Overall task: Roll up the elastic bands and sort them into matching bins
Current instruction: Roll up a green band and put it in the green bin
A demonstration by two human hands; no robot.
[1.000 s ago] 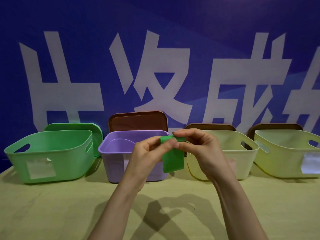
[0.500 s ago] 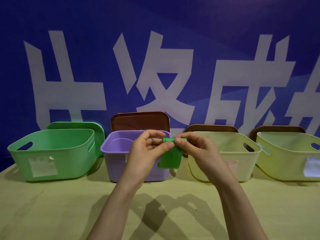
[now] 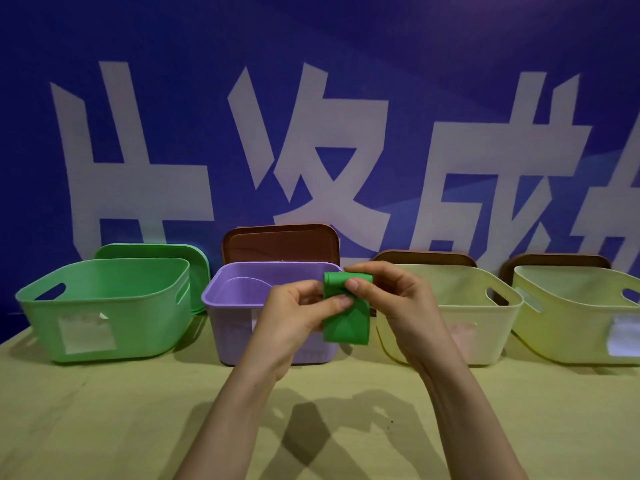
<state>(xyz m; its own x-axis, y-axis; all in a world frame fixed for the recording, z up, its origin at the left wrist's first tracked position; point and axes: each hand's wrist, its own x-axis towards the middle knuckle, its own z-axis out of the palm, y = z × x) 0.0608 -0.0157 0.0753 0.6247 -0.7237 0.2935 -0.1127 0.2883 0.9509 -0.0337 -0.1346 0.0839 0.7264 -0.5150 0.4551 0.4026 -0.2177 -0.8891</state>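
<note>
Green flat elastic band [image 3: 346, 328], half rolled, pinched by my left hand [image 3: 297, 318] and right hand [image 3: 393, 303]; hanging tail likely needs winding next.

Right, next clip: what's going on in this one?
A person holds a partly rolled green elastic band in front of the purple bin. The left hand and right hand pinch its rolled top; the rest hangs loose. The matching green bin stands at the left end of the row, two pale yellow bins at the right.
</note>
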